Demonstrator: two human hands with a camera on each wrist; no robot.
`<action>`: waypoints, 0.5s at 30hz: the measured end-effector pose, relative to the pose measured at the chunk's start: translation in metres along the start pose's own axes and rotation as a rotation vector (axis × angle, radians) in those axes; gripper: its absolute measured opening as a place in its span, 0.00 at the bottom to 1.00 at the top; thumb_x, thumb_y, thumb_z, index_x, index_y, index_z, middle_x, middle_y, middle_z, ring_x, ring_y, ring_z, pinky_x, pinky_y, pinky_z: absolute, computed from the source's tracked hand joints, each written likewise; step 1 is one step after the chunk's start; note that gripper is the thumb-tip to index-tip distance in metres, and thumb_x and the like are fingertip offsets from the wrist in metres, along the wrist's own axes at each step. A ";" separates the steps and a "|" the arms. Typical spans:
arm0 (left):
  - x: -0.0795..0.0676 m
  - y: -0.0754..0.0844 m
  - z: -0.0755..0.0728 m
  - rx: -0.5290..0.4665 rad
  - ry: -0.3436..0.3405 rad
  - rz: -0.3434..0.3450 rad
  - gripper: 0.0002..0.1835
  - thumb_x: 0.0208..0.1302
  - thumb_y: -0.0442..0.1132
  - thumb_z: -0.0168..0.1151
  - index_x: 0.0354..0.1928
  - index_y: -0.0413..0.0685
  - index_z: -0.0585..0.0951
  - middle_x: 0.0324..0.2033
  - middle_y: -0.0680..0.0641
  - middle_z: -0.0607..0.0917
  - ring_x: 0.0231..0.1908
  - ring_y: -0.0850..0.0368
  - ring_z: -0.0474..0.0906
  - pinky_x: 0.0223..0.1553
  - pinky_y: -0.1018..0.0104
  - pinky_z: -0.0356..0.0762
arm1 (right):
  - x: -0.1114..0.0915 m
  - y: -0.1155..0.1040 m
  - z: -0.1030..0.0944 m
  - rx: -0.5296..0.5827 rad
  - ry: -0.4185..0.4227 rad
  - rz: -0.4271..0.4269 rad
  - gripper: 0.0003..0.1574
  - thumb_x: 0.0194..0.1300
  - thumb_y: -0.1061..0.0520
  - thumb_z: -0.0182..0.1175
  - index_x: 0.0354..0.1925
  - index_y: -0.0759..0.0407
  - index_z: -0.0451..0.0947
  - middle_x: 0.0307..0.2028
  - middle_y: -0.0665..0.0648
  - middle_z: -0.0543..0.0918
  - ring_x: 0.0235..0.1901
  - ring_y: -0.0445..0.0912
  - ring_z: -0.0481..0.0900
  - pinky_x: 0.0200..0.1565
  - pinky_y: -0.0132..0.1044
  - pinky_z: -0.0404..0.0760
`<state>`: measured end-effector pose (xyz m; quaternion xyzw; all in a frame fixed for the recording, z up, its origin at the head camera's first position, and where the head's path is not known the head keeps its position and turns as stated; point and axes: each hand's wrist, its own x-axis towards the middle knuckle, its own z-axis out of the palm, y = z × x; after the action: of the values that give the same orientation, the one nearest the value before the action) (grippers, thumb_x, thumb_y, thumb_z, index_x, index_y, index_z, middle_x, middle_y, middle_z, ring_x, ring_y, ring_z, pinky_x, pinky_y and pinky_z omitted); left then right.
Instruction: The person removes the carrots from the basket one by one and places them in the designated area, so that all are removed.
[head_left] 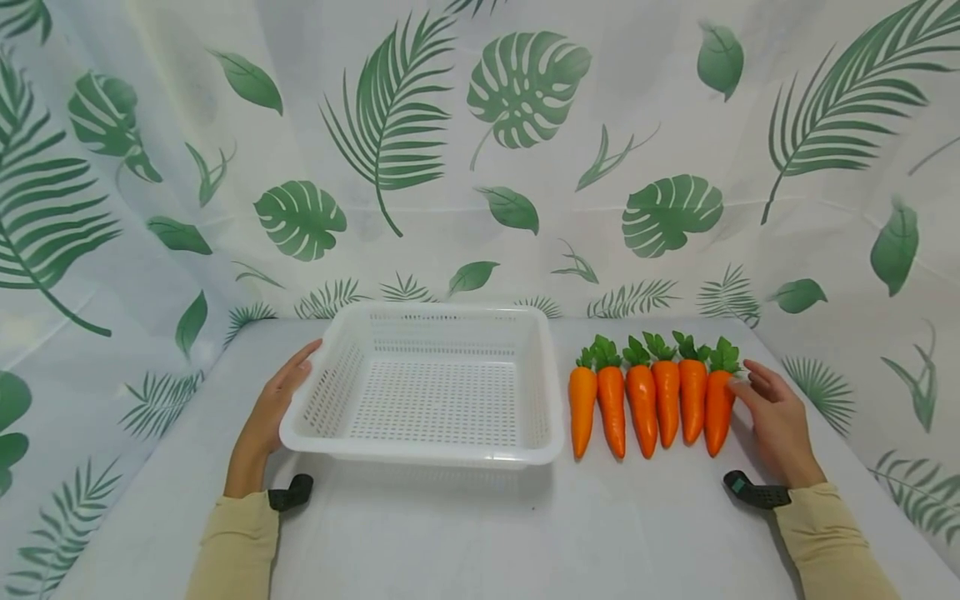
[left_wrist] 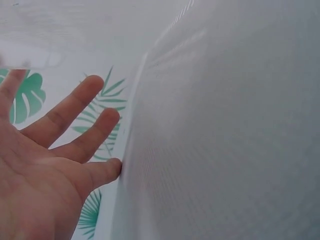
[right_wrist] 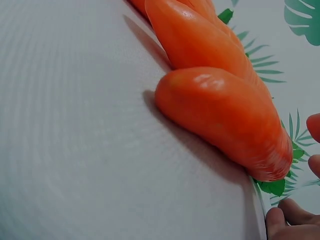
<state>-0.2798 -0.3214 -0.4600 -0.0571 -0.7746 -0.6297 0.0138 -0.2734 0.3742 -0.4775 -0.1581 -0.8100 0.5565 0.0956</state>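
Observation:
A white perforated plastic basket (head_left: pixel 423 456) stands on the table, with nothing in it. At its left rim is my left hand (head_left: pixel 272 407); in the left wrist view this hand (left_wrist: pixel 50 165) has its fingers spread and fairly straight beside the basket's outer wall. Right of the basket lie several orange carrots (head_left: pixel 641 408) in a row, green tops pointing away from me. My right hand (head_left: pixel 780 425) is beside the rightmost carrot (head_left: pixel 718 415), thumb near its upper end. In the right wrist view, a gap shows between the visible fingers and that carrot (right_wrist: pixel 220 117).
The table (head_left: pixel 480 542) has a white cover. Behind and at both sides hangs a white curtain (head_left: pixel 555 192) printed with green leaves. Each wrist wears a black camera mount, such as the left one (head_left: pixel 291 493).

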 end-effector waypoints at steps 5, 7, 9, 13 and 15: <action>0.000 0.001 0.000 -0.002 -0.003 0.009 0.36 0.86 0.61 0.42 0.87 0.58 0.55 0.76 0.39 0.67 0.54 0.64 0.79 0.47 0.68 0.82 | 0.001 0.000 -0.002 0.034 0.019 0.010 0.45 0.83 0.39 0.51 0.88 0.45 0.48 0.85 0.66 0.40 0.82 0.66 0.39 0.75 0.67 0.50; 0.000 0.001 0.000 -0.010 -0.005 0.016 0.35 0.87 0.61 0.43 0.87 0.58 0.56 0.74 0.44 0.70 0.53 0.64 0.79 0.47 0.69 0.81 | 0.001 0.000 -0.002 0.049 0.021 0.009 0.45 0.83 0.39 0.51 0.88 0.44 0.49 0.85 0.66 0.39 0.83 0.66 0.39 0.75 0.67 0.49; -0.001 0.000 0.000 -0.017 -0.005 0.018 0.35 0.87 0.60 0.43 0.87 0.58 0.56 0.71 0.47 0.73 0.52 0.64 0.80 0.46 0.68 0.82 | 0.002 0.000 -0.001 0.062 0.022 0.007 0.44 0.83 0.39 0.51 0.88 0.44 0.49 0.85 0.66 0.39 0.83 0.66 0.38 0.75 0.67 0.48; -0.001 -0.001 -0.001 -0.003 0.002 0.018 0.35 0.87 0.60 0.42 0.87 0.58 0.56 0.69 0.49 0.74 0.51 0.64 0.80 0.45 0.68 0.82 | 0.001 0.000 0.000 0.068 0.026 0.008 0.44 0.84 0.40 0.51 0.88 0.46 0.50 0.85 0.66 0.39 0.83 0.66 0.39 0.75 0.67 0.49; -0.001 0.000 -0.001 -0.002 0.001 0.016 0.35 0.87 0.60 0.42 0.87 0.58 0.56 0.70 0.47 0.73 0.51 0.64 0.80 0.45 0.68 0.82 | 0.001 0.000 0.000 0.067 0.030 0.009 0.44 0.84 0.40 0.50 0.88 0.47 0.50 0.85 0.66 0.39 0.83 0.65 0.39 0.75 0.66 0.49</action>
<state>-0.2788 -0.3222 -0.4604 -0.0630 -0.7733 -0.6306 0.0194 -0.2742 0.3743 -0.4775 -0.1668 -0.7886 0.5815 0.1103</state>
